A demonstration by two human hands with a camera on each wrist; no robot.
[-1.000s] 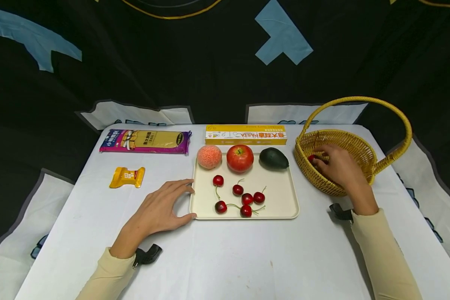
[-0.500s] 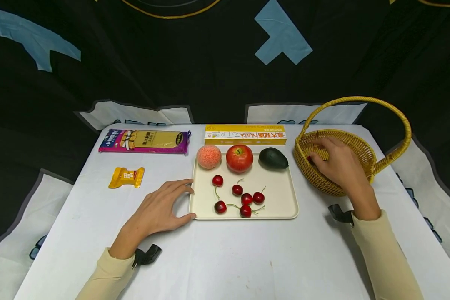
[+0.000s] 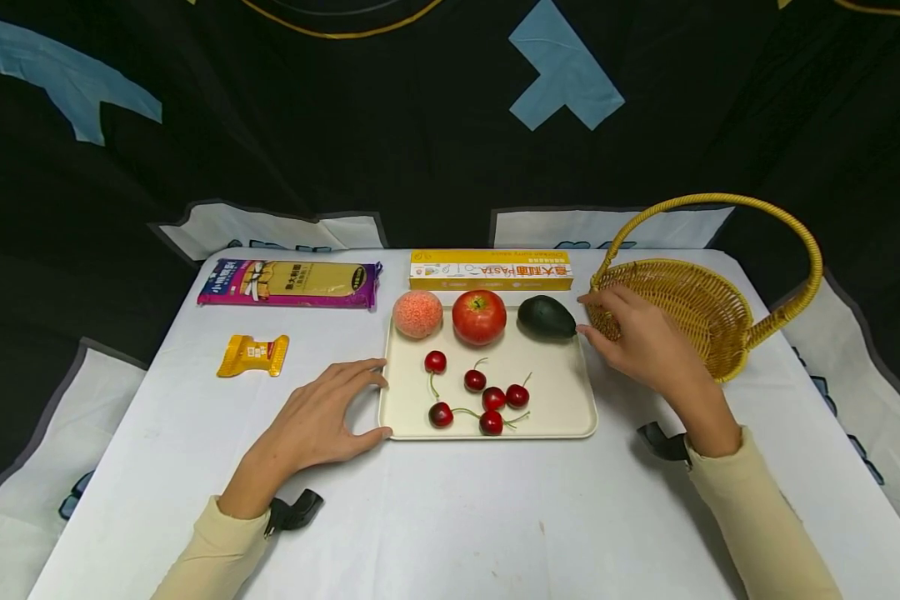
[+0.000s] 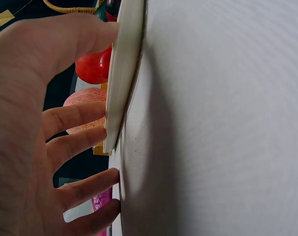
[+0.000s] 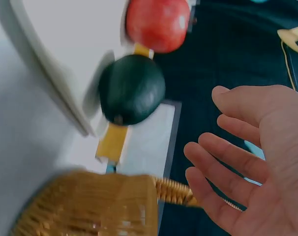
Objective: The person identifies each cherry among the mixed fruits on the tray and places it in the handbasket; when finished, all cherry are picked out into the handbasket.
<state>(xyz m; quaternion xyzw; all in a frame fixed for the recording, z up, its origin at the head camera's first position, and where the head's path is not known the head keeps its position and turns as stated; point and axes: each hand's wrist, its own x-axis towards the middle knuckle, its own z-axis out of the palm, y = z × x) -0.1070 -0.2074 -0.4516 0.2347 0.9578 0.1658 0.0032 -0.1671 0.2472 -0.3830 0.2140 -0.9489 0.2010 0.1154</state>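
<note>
My left hand (image 3: 328, 417) rests at the left edge of the cream tray (image 3: 562, 425), thumb and some fingertips touching its rim. In the left wrist view that rim (image 4: 123, 64) lies against the thumb tip, and the fingers are spread. My right hand (image 3: 645, 342) hovers over the left rim of the yellow wicker basket (image 3: 708, 308), close to an avocado (image 3: 546, 317). Its fingers are parted and bent loosely, with nothing between them in the right wrist view. Several cherries (image 3: 475, 380) with stems lie on the tray, before a red apple (image 3: 479, 317) and a fuzzy pinkish-orange ball-shaped fruit (image 3: 417, 313). The hand covers part of the basket's inside.
Behind the tray stands a yellow pasta box (image 3: 491, 270). A purple noodle packet (image 3: 291, 283) lies at the back left, with a small orange-yellow wrapped snack (image 3: 253, 356) in front. The basket's tall handle (image 3: 795, 229) arches over its right side.
My right hand has come out of the basket and moved left towards the avocado. The cherry it held inside the basket is no longer visible. The left hand has stayed still.
</note>
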